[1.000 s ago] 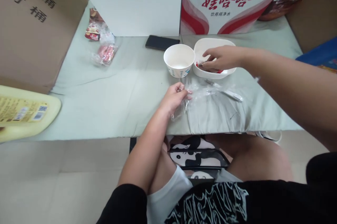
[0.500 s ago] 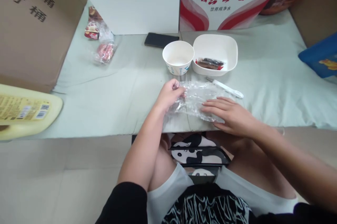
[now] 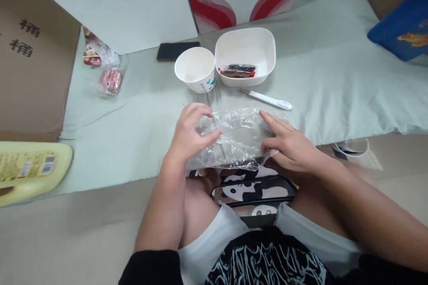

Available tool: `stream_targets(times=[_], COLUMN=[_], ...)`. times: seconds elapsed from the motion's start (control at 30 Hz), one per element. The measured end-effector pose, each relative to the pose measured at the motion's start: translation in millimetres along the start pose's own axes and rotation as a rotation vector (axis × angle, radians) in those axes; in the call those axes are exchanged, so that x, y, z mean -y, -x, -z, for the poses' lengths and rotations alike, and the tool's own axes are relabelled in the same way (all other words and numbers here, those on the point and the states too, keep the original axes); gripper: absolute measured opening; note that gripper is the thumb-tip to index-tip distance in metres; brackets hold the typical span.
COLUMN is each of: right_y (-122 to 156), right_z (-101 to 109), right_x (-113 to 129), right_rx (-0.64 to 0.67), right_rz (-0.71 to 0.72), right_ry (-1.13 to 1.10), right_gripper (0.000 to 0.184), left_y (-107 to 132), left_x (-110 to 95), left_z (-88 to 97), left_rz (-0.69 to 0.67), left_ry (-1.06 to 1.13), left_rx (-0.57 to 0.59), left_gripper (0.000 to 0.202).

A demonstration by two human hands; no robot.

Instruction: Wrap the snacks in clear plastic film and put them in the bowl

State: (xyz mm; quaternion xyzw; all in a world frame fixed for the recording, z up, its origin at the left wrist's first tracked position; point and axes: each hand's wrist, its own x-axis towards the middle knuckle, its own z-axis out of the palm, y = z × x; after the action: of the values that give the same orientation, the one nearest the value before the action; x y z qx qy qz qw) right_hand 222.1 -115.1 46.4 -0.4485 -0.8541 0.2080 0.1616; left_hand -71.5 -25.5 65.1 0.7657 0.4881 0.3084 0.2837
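A crinkled clear plastic bag [image 3: 234, 138] lies flat on the cloth-covered surface, its near side over the front edge. My left hand [image 3: 192, 135] is at the bag's left end, thumb and fingers spread apart in a curve with nothing gripped between them. At the bag's right end, my right hand [image 3: 292, 144] has its index finger stretched along the plastic. Its lower fingers are bent around a bunched corner of the film. Beyond the bag lies a small white-handled knife [image 3: 267, 99]. Behind it stand a white paper cup [image 3: 197, 71] and a white rectangular bowl [image 3: 245, 39] holding dark wrapped sticks [image 3: 237, 71].
A black phone [image 3: 175, 51] lies behind the cup. Wrapped red snacks [image 3: 111, 80] are at the left. Cardboard [image 3: 36, 75], a white board [image 3: 113, 4] and a red-and-white box [image 3: 240, 4] stand around the back. A yellow bottle [image 3: 36, 169] lies left, a blue package [image 3: 401, 26] right.
My left hand has opened from its pinch on the plastic. The bag is pulled nearer, over the front edge, farther from the knife. My right fingers have bent around its corner. The view has shifted.
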Motion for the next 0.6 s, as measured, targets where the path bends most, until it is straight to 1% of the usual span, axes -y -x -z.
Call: stream_targets(times=[0.03,0.07,0.1,0.17,0.2,0.23,0.27,0.3,0.33,0.37,0.4,0.43,0.47,0.5,0.53,0.57,0.6], right_y=[-0.6,-0.9,-0.6,1.8,3.8,6.0,8.3,10.4,12.1,13.2,13.7,13.5,12.7,11.4,9.8,8.0,6.4], right_z=[1.6,3.0,3.8,3.9,3.2,2.2,1.2,0.5,0.4,1.0,2.2,4.0,6.0,8.0,9.7,10.8,11.2], right_x=[-0.5,-1.0,-1.5,-2.7,-3.5,-4.6,-5.9,-7.6,-9.4,-11.2,-12.7,-13.9,-14.6,-14.7,-14.3,-13.4,-12.1], right_rx=[-0.001,0.001,0.007,0.019,0.017,0.007,-0.012,-0.039,-0.063,-0.077,-0.08,-0.074,-0.066,-0.059,-0.051,-0.043,-0.028], right_rz=[0.002,0.006,0.008,0.008,0.003,-0.005,-0.017,-0.035,-0.055,-0.075,-0.09,-0.095,-0.09,-0.073,-0.047,-0.015,0.019], right_ry=[-0.015,-0.031,-0.045,-0.073,-0.089,-0.107,-0.126,-0.145,-0.164,-0.182,-0.199,-0.217,-0.235,-0.253,-0.267,-0.274,-0.275], right_gripper=[0.024,0.024,0.025,0.027,0.028,0.031,0.033,0.035,0.036,0.036,0.036,0.036,0.035,0.035,0.034,0.032,0.031], left_y=[2.1,2.2,0.4,-7.3,-11.7,-15.3,-17.3,-17.3,-15.0,-10.5,-4.5,2.4,9.4,15.4,20.0,22.6,23.5], left_x=[-1.9,-1.6,0.9,10.5,15.8,20.2,22.7,22.7,20.0,14.8,7.7,-0.6,-9.1,-16.9,-23.1,-27.1,-28.9], left_z=[-3.4,-7.6,-12.2,-19.9,-21.8,-22.0,-20.5,-17.6,-13.9,-10.2,-7.0,-5.0,-4.4,-5.1,-6.7,-8.5,-9.9], left_rz=[-0.025,-0.013,0.034,0.179,0.253,0.307,0.329,0.311,0.245,0.136,0.012,-0.133,-0.258,-0.276,-0.273,-0.245,-0.204], left_ry=[-0.041,-0.062,-0.055,0.05,0.124,0.189,0.228,0.237,0.225,0.205,0.181,0.172,0.163,0.089,-0.001,-0.081,-0.132], left_rx=[0.095,0.146,0.148,0.059,-0.004,-0.075,-0.164,-0.263,-0.363,-0.439,-0.449,-0.385,-0.196,0.08,0.266,0.383,0.452], left_gripper=[0.035,0.036,0.031,0.016,0.013,0.013,0.016,0.019,0.021,0.019,0.016,0.012,0.013,0.02,0.023,0.019,0.01])
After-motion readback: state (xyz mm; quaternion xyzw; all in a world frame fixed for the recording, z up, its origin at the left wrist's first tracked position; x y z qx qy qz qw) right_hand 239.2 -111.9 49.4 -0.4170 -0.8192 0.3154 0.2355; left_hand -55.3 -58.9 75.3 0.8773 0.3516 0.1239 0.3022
